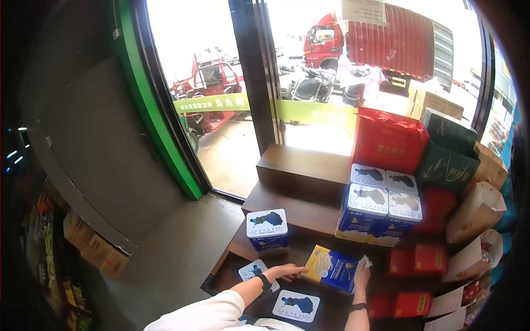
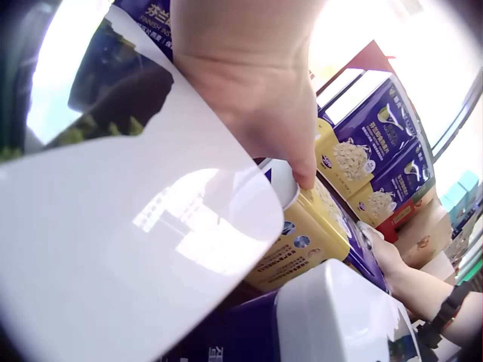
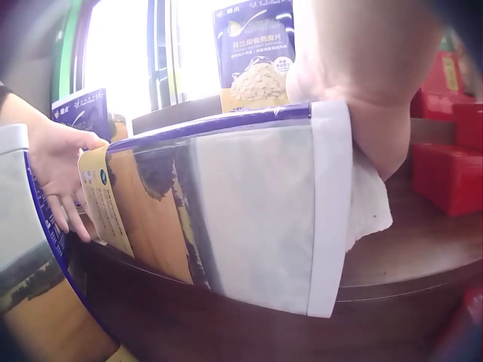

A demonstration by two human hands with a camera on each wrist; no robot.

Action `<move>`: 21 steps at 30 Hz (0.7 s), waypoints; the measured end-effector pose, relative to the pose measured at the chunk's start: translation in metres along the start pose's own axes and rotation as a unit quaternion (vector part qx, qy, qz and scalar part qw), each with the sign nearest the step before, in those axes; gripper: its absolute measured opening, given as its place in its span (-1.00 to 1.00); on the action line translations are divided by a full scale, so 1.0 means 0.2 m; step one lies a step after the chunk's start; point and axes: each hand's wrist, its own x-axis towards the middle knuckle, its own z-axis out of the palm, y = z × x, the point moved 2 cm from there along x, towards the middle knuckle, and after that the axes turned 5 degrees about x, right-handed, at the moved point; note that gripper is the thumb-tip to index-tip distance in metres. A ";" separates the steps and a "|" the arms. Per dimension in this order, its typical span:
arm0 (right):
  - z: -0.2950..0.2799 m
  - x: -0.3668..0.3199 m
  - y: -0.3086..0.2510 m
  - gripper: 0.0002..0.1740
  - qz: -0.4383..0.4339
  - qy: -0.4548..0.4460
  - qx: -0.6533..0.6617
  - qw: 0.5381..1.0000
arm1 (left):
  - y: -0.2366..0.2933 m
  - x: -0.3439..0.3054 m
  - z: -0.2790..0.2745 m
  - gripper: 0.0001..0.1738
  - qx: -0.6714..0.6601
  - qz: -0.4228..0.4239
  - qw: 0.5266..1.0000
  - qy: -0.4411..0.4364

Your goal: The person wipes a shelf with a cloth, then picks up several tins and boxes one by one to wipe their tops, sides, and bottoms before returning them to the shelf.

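wall (image 1: 83,121): dark grey, left side | door frame (image 1: 157,110): bright green edge | floor (image 1: 171,248): plain grey | bench (image 1: 292,201): stepped, dark brown wood, below glass | windows (image 1: 193,27): tall, dark post (image 1: 251,71) between, yellow-green lettered strip (image 1: 314,111) across | light: strong daylight, outside blown out

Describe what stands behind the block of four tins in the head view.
A red bag; its upper part shows above the four tins. They hide its lower part.

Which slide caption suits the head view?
Left hand touches a sideways blue-yellow tin; right hand holds a white wipe.
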 end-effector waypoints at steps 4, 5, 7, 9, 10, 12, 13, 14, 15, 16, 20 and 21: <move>0.03 0.03 0.09 -0.34 -0.022 0.009 0.018 1.000 | -0.04 0.03 0.05 0.05 -0.026 -0.007 1.000 0.003; 0.04 0.04 0.10 -0.34 -0.031 0.023 0.023 0.999 | -0.04 0.04 0.05 0.05 -0.029 -0.006 1.000 0.007; 0.06 0.08 0.05 -0.34 -0.012 0.004 0.025 1.000 | 0.00 0.01 0.03 0.09 -0.058 -0.004 0.998 0.003; 0.05 0.08 0.07 -0.35 0.017 -0.006 -0.001 1.000 | 0.02 0.01 0.08 0.12 -0.083 0.002 0.996 -0.012; 0.06 0.09 0.10 -0.35 0.017 -0.010 -0.001 1.000 | 0.07 -0.05 0.10 0.15 -0.100 0.008 0.994 -0.031; 0.07 0.09 0.10 -0.38 -0.062 0.007 0.047 0.997 | 0.11 -0.09 0.15 0.18 -0.063 0.026 0.997 -0.027; 0.06 0.09 0.10 -0.38 -0.061 0.007 0.047 0.997 | 0.11 -0.05 0.16 0.15 -0.072 0.022 0.997 -0.029; 0.05 0.10 0.09 -0.40 -0.071 -0.010 0.047 0.996 | 0.10 -0.03 0.17 0.13 -0.080 0.018 0.996 -0.031; 0.03 0.10 0.08 -0.42 -0.081 -0.027 0.046 0.995 | 0.11 -0.03 0.17 0.13 -0.078 0.016 0.996 -0.032; 0.01 0.08 0.10 -0.42 -0.077 -0.025 0.044 0.996 | 0.08 -0.04 0.22 0.06 -0.026 0.018 0.998 -0.045; -0.03 0.09 0.11 -0.45 -0.084 -0.028 0.073 0.993 | 0.11 -0.07 0.27 0.05 0.017 0.031 0.998 -0.057; -0.03 0.09 0.09 -0.46 -0.085 -0.025 0.066 0.994 | 0.12 -0.07 0.27 0.05 -0.029 0.052 0.997 -0.052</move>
